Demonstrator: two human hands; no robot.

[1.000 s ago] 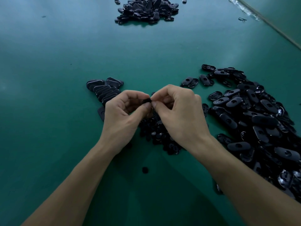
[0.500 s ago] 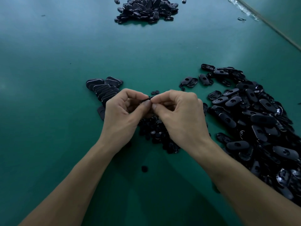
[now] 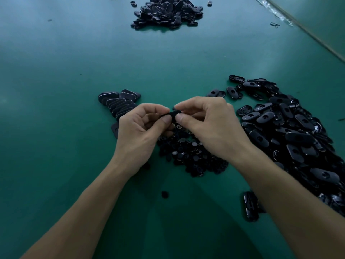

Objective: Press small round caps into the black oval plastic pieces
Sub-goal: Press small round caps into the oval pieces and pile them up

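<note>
Both hands pinch one oval piece (image 3: 170, 114) between them, the left hand (image 3: 138, 131) on its left end and the right hand (image 3: 211, 126) on its right. Caps (image 3: 192, 156) lie heaped just beneath the grip. Loose ovals (image 3: 289, 131) are piled to its right, and a stacked row (image 3: 119, 103) lies to its left.

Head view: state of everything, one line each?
held oval piece, pinched between both hands, cap seating hidden
left hand, pinching that piece
right hand, pinching that piece
cap pile, loose heap under the hands
stray cap, alone on the table
right pile, loose oval pieces, holes showing
left row, pieces neatly overlapped
far pile, loose heap
</note>
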